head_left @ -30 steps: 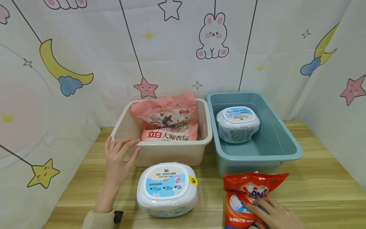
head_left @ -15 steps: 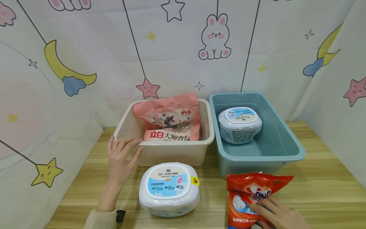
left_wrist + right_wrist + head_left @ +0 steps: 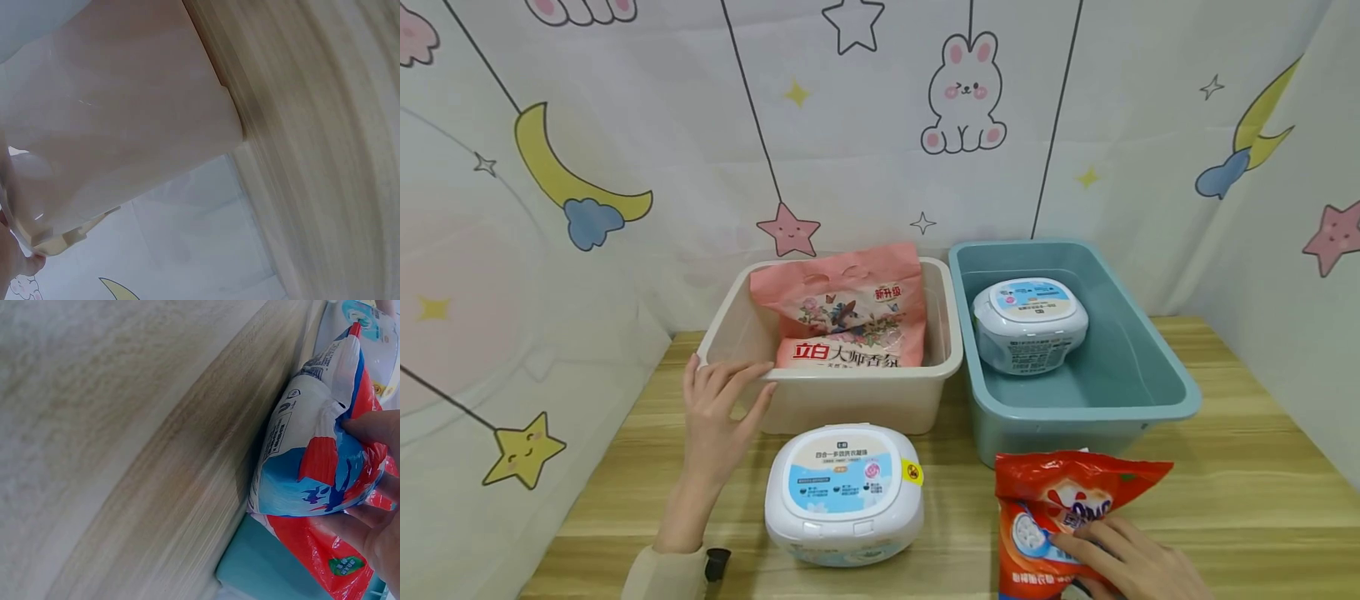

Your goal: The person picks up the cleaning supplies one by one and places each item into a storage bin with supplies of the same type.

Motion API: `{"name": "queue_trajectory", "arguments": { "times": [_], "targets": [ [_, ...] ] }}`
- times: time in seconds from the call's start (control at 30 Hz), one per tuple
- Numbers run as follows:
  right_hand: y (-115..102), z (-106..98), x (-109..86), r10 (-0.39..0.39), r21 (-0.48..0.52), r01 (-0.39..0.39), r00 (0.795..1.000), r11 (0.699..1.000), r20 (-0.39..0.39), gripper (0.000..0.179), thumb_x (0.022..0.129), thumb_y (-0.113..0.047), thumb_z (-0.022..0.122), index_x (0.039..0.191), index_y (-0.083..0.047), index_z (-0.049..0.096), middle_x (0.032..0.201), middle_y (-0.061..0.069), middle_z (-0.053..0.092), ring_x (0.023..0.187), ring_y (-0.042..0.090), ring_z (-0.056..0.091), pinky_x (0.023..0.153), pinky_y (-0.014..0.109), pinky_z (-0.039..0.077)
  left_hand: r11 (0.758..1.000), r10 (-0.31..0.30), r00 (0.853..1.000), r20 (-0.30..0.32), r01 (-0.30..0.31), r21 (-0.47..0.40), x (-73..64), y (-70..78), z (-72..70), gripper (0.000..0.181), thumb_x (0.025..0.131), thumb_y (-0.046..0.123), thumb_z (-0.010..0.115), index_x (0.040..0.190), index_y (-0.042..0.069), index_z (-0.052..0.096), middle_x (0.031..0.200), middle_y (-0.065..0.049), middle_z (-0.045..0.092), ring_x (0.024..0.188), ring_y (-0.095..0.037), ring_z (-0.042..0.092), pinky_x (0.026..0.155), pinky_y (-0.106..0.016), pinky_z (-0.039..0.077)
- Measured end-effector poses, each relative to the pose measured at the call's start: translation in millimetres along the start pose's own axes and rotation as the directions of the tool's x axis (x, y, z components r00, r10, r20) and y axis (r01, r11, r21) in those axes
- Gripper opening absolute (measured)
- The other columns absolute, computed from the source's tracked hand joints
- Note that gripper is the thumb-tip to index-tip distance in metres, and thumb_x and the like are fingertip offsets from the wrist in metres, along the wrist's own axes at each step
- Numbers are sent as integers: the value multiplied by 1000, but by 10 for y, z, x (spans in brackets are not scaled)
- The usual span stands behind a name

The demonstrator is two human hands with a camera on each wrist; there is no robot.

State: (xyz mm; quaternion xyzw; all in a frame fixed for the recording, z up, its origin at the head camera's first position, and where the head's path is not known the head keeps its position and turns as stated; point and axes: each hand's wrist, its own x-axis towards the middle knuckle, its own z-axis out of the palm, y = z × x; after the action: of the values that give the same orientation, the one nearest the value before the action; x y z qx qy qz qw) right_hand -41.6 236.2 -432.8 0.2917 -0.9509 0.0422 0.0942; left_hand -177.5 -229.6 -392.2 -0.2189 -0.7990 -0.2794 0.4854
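At the near left corner of the cream bin (image 3: 857,404), my left hand (image 3: 715,421) holds the rim, fingers over the edge and thumb against the outer wall. A pink detergent bag (image 3: 853,321) leans inside that bin. My right hand (image 3: 1131,554) grips a red laundry detergent bag (image 3: 1037,529) at the near right; the right wrist view shows the thumb (image 3: 365,428) and fingers spread around its sides. The bag's lower end runs out of the head view. Between my hands stands a white laundry tub (image 3: 842,492) with a blue-and-white lid label.
A teal bin (image 3: 1150,375) stands right of the cream one, behind the red bag. Inside, toward its left side, sits another white tub (image 3: 1030,325). Both bins stand on a wood-grain table (image 3: 1247,500) before a patterned curtain (image 3: 865,133).
The head view shifts slightly between the first two frames, moving the scene a little to the right. Both hands keep their hold, and the bins, tubs and bags show no clear movement.
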Motion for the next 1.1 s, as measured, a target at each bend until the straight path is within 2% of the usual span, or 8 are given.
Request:
{"name": "queue_trajectory", "arguments": {
  "times": [0.17,0.37,0.87,1.1],
  "targets": [
    [0,-7,1,-11,7,12,1000,1000,-29,49,79,-65,58,123,-43,58,103,-17,62,89,7,58,57,13,48,1000,2,1000,-1,-2,1,2,4,0,34,94,39,60,100,8,74,94,-11,68,91,-33,53,112,-61,18],
    [24,-14,-9,-42,29,44,996,999,-81,46,81,-59,62,123,-41,58,102,-15,61,86,5,56,55,12,47,1000,2,1000,3,-2,2,5,0,-1,33,94,39,59,101,10,74,94,-11,68,91,-34,53,110,-64,20],
    [-46,-139,3,-26,23,30,991,999,-134,50,77,-59,66,124,-44,57,103,-18,61,91,5,58,56,13,48,1000,11,1000,-2,-11,2,3,1,-6,33,94,38,60,100,9,74,94,-12,68,91,-34,53,109,-65,19],
    [-60,-185,7,-77,-2,78,983,997,-165,50,79,-61,63,125,-42,57,101,-17,61,87,3,55,55,11,46,1000,12,1000,-2,-12,1,5,9,-8,32,94,37,60,100,8,74,94,-12,68,91,-35,53,109,-65,19]
  ]
}}
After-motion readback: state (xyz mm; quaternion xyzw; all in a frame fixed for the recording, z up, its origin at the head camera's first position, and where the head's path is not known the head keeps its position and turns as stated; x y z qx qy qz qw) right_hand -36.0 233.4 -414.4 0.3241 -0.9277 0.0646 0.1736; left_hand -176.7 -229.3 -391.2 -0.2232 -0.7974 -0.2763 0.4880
